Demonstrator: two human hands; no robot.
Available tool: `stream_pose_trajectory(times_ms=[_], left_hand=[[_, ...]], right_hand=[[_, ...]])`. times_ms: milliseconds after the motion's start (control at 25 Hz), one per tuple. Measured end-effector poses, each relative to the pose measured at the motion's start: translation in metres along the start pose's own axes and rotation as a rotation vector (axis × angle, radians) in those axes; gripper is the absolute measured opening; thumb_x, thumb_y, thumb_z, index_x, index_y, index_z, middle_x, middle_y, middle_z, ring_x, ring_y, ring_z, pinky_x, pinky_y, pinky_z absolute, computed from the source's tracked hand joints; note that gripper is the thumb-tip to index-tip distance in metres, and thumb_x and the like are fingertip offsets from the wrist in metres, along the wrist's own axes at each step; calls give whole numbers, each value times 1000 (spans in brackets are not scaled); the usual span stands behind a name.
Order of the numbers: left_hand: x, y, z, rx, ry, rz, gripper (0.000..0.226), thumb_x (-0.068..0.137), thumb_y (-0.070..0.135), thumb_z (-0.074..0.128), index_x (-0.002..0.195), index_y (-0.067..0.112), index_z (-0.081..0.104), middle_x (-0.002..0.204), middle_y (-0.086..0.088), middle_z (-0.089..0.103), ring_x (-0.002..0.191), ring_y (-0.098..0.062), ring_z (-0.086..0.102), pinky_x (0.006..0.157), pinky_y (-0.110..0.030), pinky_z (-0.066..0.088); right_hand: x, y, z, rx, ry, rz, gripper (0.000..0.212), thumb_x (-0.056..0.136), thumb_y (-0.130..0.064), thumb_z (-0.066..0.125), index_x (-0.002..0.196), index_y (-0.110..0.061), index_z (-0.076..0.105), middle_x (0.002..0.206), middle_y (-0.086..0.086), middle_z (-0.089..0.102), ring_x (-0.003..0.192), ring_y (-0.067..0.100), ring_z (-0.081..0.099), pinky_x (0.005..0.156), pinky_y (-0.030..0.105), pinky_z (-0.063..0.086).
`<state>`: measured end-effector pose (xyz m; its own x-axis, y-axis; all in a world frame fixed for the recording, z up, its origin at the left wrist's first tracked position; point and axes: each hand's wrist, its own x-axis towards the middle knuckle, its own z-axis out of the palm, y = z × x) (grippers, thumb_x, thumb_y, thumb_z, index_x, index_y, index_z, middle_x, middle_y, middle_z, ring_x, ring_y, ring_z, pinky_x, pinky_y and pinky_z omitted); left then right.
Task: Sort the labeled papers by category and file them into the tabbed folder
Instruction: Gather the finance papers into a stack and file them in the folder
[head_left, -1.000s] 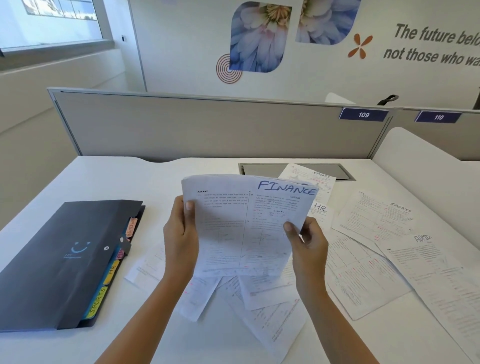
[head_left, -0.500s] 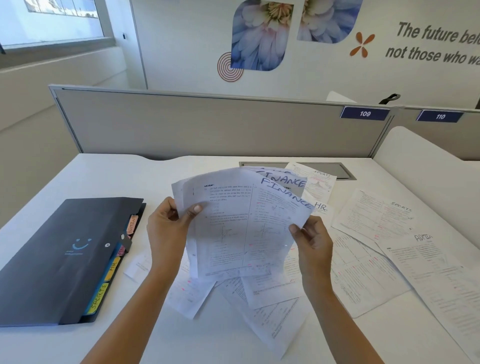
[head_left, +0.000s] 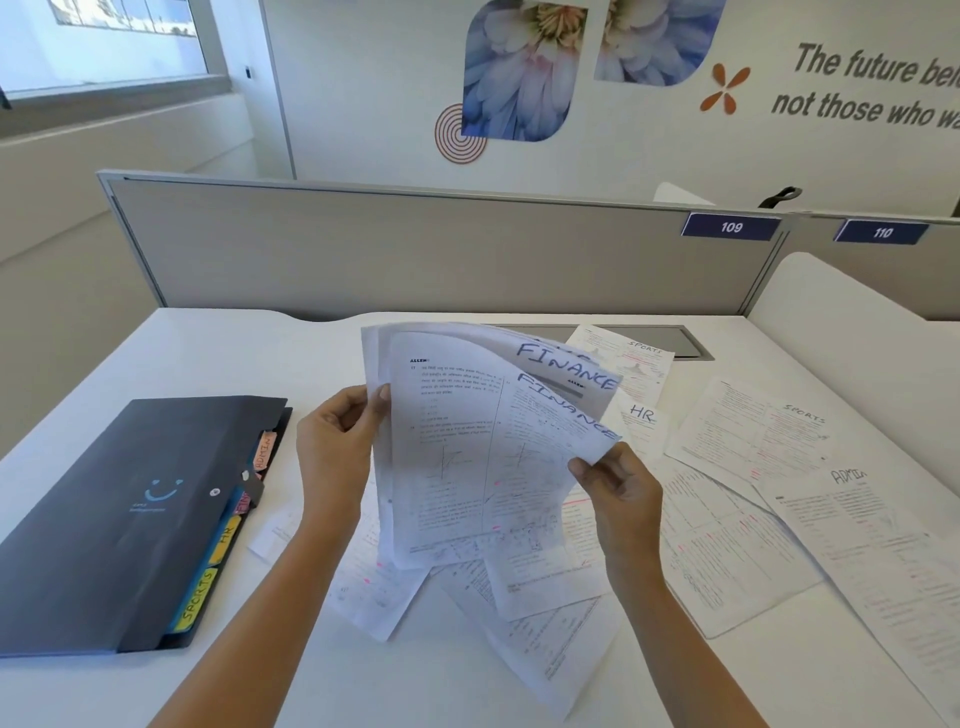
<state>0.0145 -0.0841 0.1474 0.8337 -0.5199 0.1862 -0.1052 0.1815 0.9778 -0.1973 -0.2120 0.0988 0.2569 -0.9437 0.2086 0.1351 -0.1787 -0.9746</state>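
White tabletop (head_left: 130, 364) in the head view, loose labeled papers (head_left: 727, 519) strewn right, the tabbed folder (head_left: 119, 519) shut at left. My left hand (head_left: 332, 457) and right hand (head_left: 618, 493) each pinch an edge of the FINANCE sheets (head_left: 467, 457), at least 2, fanned and held above the pile. I judge the loose fan could slip or pick up a wrong sheet; the folder is not yet opened.
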Motion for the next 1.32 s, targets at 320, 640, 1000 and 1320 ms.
stream_pose_trajectory(times_ms=[320,640,1000,1320], left_hand=[[11,2,11,-161,93,-50,27,84,6,68,64,11,51,73,-7,55,71,-23,48,67,-39,44],[17,8,12,-197,64,1,20,87,8,66,81,19,50,82,-1,55,73,-16,51,68,-41,41],[9,6,14,110,-29,179,40,88,-10,48,102,24,66,98,9,71,74,-15,63,64,-46,55],[14,3,9,93,-145,127,34,95,50,44,108,30,68,111,14,68,96,-4,64,76,-32,50]], right_hand=[[4,4,2,-32,-2,13,16,75,0,75,85,-12,72,87,-2,76,85,12,70,80,25,52],[7,4,3,-80,104,-48,23,76,-2,75,86,-22,70,89,-4,74,79,0,68,71,13,53],[15,8,10,-160,-56,68,54,75,-18,80,119,-37,55,125,-6,58,109,13,59,95,33,50],[51,22,34,-41,-147,203,17,77,-11,77,93,-8,74,95,9,75,89,23,68,84,43,55]])
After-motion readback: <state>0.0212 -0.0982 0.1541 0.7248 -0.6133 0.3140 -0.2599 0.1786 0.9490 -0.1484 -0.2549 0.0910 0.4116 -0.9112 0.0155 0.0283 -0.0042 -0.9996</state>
